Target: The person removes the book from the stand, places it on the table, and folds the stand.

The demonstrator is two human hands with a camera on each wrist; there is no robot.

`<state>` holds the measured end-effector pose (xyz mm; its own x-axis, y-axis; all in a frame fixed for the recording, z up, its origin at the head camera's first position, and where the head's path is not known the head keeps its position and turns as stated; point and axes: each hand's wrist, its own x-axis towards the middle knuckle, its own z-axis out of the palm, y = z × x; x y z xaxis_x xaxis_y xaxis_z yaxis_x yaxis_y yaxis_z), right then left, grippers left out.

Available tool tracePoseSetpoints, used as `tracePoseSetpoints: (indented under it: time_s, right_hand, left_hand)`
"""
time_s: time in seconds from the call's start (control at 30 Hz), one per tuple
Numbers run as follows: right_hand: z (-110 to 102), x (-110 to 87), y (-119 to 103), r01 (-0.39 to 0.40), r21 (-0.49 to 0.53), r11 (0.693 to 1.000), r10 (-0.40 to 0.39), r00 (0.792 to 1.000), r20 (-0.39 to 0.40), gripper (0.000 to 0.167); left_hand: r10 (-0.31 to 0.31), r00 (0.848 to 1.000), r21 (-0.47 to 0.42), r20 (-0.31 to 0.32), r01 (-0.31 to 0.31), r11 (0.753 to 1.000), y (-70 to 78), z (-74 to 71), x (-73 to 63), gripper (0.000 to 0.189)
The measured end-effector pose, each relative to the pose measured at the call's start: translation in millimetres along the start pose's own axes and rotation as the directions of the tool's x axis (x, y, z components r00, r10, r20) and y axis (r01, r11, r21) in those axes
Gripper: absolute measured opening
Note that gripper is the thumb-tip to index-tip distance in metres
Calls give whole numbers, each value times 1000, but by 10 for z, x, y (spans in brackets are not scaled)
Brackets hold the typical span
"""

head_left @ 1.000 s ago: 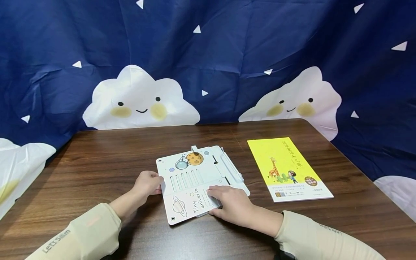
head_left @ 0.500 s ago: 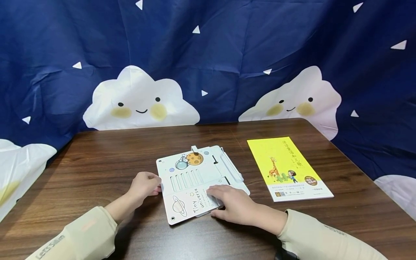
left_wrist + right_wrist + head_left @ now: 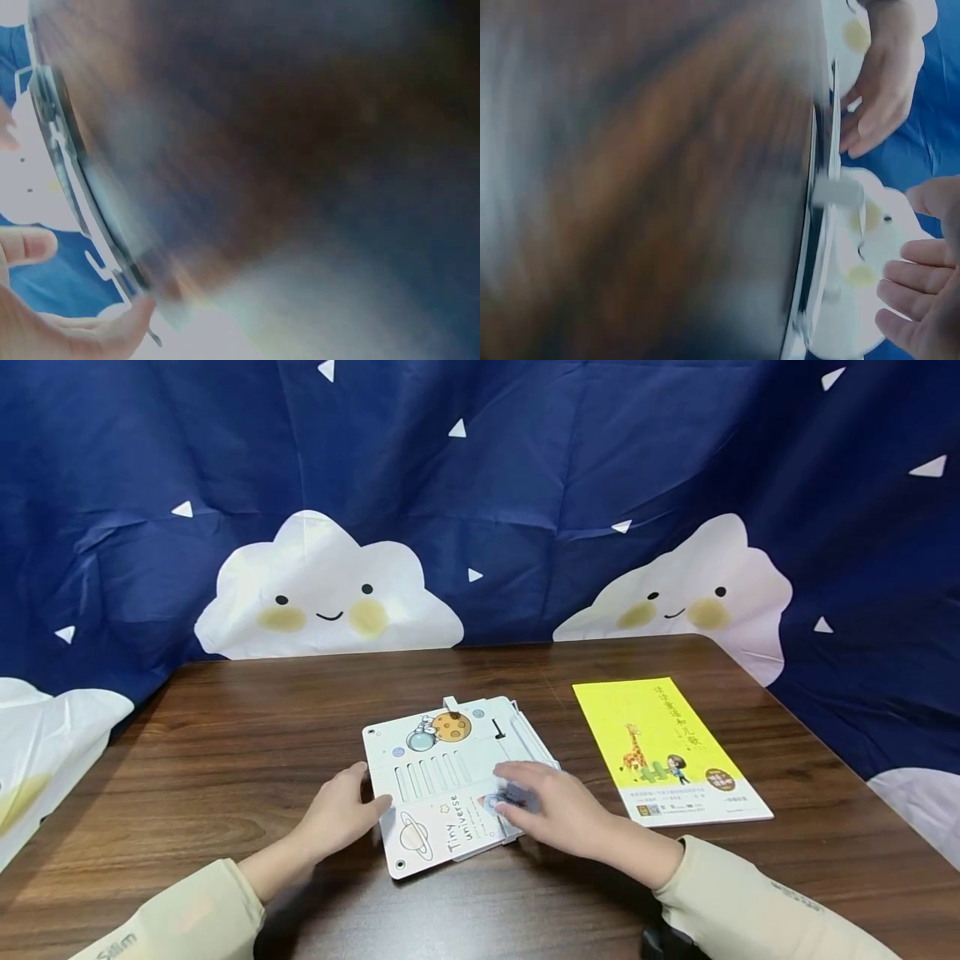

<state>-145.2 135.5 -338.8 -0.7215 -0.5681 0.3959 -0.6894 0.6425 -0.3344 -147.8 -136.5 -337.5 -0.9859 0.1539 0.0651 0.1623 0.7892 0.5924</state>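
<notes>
A folded white book stand (image 3: 431, 777), printed with planets, an astronaut and the words "Tiny universe", lies flat on the dark wood table (image 3: 262, 718). At its left edge is my left hand (image 3: 341, 810), thumb and fingers spread apart, the thumb tip at the edge. My right hand (image 3: 561, 802) hovers over the stand's right part with fingers extended, hiding some of it. In the right wrist view those fingers (image 3: 919, 281) are loosely spread, with a gap between them and the stand's thin side (image 3: 817, 217). Neither hand grips anything.
A yellow book (image 3: 663, 752) with a giraffe on its cover lies to the right of the stand. Behind the table hangs a dark blue curtain (image 3: 510, 468) with white clouds and triangles.
My left hand has released its pinch at the stand's left edge and spread its fingers. The right hand has lifted off the stand and shifted slightly right. The stand stays in place.
</notes>
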Motion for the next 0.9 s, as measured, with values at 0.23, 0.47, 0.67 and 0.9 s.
tracePoseSetpoints:
  time_s: [0.23,0.47,0.67,0.9]
  right_hand:
    - [-97,51,286,-108,-64,992,104,992,-70,43]
    - [-109,30,453,-143,-88,986,155,978,138,47]
    - [-100,-4,456,-144,-85,986,163,939,301,58]
    - [-96,-5,453,-140,-87,986,162,921,353,62]
  left_hand:
    - [36,999,32,1,-36,999,45,116,-53,85]
    - [30,999,123,45,-35,992,33,179,-107,110]
    - [-9,993,164,118,-10,986,46,190,-128,126]
    - [-14,987,159,161,-12,987,41,191,-128,129]
